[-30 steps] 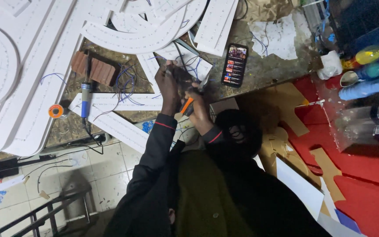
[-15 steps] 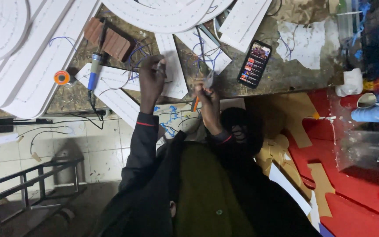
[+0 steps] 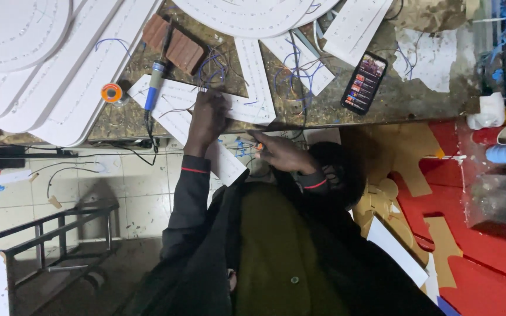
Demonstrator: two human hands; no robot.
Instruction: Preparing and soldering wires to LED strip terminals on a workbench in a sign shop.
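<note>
While pressed flat, white strip (image 3: pixel 229 108)

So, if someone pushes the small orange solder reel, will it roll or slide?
The reel seems to lie flat on its side, so it would probably slide, not roll. It looks small, likely light. The table looks rough, so it may catch.

left hand (image 3: pixel 207 117) extended, right hand (image 3: pixel 279 153) bent inward
</note>
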